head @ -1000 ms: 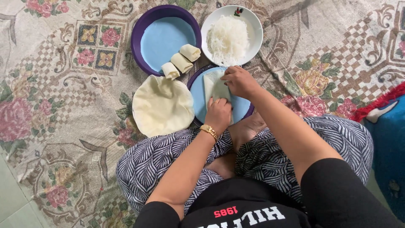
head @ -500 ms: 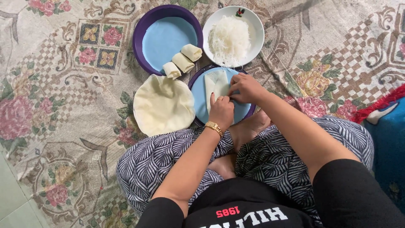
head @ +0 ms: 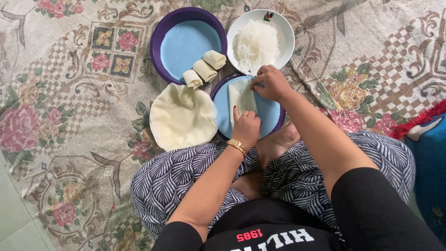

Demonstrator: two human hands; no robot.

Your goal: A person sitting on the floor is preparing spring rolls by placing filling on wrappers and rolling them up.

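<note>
A pale wrapper sheet [head: 242,96] lies folded into a long strip on a small blue plate with a purple rim [head: 271,115] in front of my crossed legs. My left hand [head: 245,126] presses its near end with the fingertips. My right hand [head: 272,83] pinches its far right edge. A stack of round pale wrappers [head: 181,116] lies on the mat to the left of the plate. Three finished rolls [head: 204,69] rest at the near edge of a large blue plate with a purple rim [head: 186,44]. A white bowl [head: 283,28] behind my right hand holds white noodles [head: 255,44].
Everything sits on a floral patterned mat [head: 69,107] on the floor. A green tiled floor [head: 11,218] shows at the lower left. A blue cushion with red fringe [head: 427,139] lies at the right edge.
The wrapper's sides have been folded in, making it a narrower strip. My right hand moved up to its far edge, and my left hand slid to its near end.
</note>
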